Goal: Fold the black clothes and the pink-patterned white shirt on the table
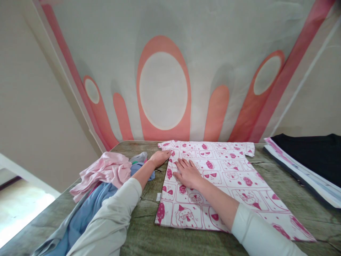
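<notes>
A white short-sleeved T-shirt [234, 185] with a dark pink cartoon print lies spread flat on the wooden-patterned table. Its sleeves point to the far side, and a small white tag [158, 197] sticks out at its left edge. My left hand [160, 158] is at that edge just below the left sleeve, its fingers closed together on the fabric; the fingertips show only partly. My right hand [188, 173] lies palm down on the upper left part of the shirt, fingers spread and flat.
To the left is a loose heap of clothes, with a pink garment [109, 170] over a blue one [90, 202]. At the right edge stands a stack of folded clothes, topped by a black garment [309, 153]. A patterned wall [165, 21] rises behind the table [144, 227].
</notes>
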The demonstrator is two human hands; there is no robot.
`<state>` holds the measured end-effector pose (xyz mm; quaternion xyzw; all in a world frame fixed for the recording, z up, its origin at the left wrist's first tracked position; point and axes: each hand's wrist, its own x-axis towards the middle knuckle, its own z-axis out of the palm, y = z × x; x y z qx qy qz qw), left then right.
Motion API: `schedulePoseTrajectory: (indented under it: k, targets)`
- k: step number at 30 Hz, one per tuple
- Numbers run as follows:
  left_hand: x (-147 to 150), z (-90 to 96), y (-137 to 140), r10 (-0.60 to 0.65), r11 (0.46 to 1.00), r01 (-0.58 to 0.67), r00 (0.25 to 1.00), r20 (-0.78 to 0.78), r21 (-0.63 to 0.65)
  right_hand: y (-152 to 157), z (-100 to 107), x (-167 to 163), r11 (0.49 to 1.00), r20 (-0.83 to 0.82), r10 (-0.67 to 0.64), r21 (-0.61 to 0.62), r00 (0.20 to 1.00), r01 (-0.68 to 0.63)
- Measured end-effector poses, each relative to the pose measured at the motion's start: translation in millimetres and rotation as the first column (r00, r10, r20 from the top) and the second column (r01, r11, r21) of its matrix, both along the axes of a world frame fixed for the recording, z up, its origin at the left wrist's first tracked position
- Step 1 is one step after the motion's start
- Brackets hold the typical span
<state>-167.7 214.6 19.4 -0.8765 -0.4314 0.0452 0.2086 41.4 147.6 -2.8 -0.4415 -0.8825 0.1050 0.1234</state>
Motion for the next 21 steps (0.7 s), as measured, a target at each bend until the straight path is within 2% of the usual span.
schedulePoseTrajectory:
  k: [14, 17, 21]
  targets:
    - [-10, -2.1, 2, -0.025, 0.993, 0.029, 0.999, 0.041, -0.112, -3, 4, 1, 1.0, 0.003, 0.01, -0.01, 1.0, -0.01]
    - [-10, -1.8, 1, -0.006, 0.988, 0.016, 0.998, 0.065, -0.152, -7, 7, -1, 0.996, -0.017, 0.084, 0.038, 0.996, -0.083]
    - [-11, -2.9, -4, 0.034, 0.986, -0.004, 0.984, 0.177, -0.167, -16, 11, -3, 0.968, -0.028, 0.243, 0.068, 0.97, -0.241]
